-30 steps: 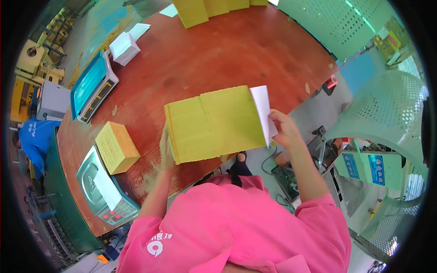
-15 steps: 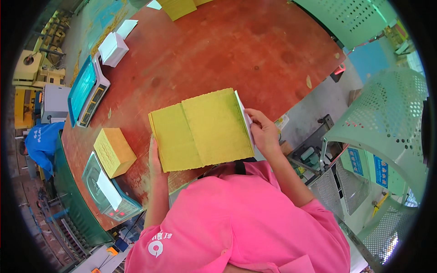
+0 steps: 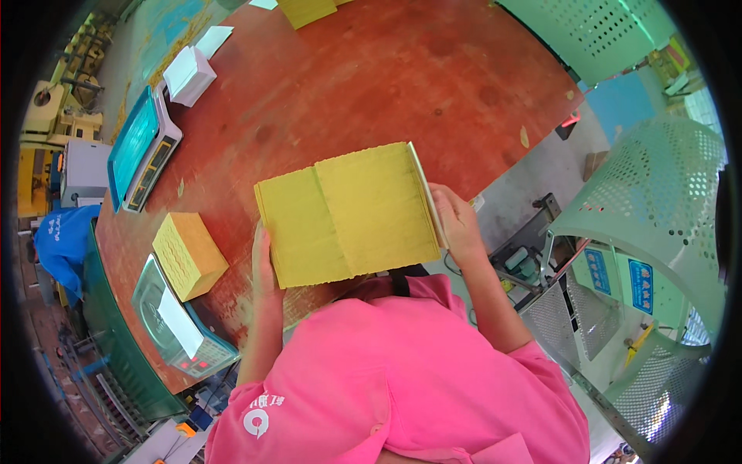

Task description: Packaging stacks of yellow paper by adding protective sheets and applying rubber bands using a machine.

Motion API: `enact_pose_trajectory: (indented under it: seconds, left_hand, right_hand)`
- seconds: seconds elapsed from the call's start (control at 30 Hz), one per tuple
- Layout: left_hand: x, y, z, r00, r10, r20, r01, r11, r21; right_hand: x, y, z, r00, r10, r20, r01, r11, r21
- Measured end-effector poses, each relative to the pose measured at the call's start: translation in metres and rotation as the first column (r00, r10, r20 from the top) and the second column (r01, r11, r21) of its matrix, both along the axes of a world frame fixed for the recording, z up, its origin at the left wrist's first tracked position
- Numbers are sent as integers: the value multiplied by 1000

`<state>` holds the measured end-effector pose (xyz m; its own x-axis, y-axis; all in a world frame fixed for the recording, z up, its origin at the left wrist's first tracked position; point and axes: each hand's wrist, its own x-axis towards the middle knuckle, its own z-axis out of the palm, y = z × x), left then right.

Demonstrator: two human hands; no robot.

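A broad, rough-edged stack of yellow paper point(image 3: 352, 220) is held between my two hands, just in front of my pink shirt. A crease runs down across its upper face. My left hand point(image 3: 265, 259) presses on its left edge, with part of the fingers hidden beneath or behind it. At the opposite edge, my right hand point(image 3: 457, 224) grips the side, thumb along a thin white board or sheet point(image 3: 423, 182) that stands against the paper. How thick the stack is cannot be seen from above.
On the red tabletop point(image 3: 371, 85), a yellow paper block point(image 3: 189, 255) sits at the left by a scale point(image 3: 158, 313) with a white sheet on it. Farther off are a teal-topped scale point(image 3: 139, 151), a white paper block point(image 3: 189, 76) and yellow sheets point(image 3: 305, 11). Green perforated metal guards point(image 3: 649, 197) stand right.
The yellow stack has shifted slightly right and turned a little, held by both hands. My right hand has moved a bit right, its thumb now lying along the white edge.
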<state>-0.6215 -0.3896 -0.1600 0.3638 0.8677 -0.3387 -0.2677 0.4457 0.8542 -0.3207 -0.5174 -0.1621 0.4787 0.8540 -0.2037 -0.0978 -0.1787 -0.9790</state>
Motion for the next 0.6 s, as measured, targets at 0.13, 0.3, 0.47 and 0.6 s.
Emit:
enact_pose_trajectory:
  seconds: [0.13,0.3,0.47,0.6]
  left_hand:
    - [4,1,9,997,-47,-67,53,995,83]
    - [0,3,9,995,-41,-93,46,998,51]
    - [2,3,15,992,-74,-99,80,994,67]
    - [3,7,20,986,-91,-137,101,993,69]
  right_hand:
    - [-4,2,15,999,-42,-6,42,997,63]
    - [-6,-1,25,998,58,-7,-58,995,-82]
    - [-8,3,30,996,49,70,-45,997,-69]
    - [-4,8,26,999,47,16,-46,999,-24]
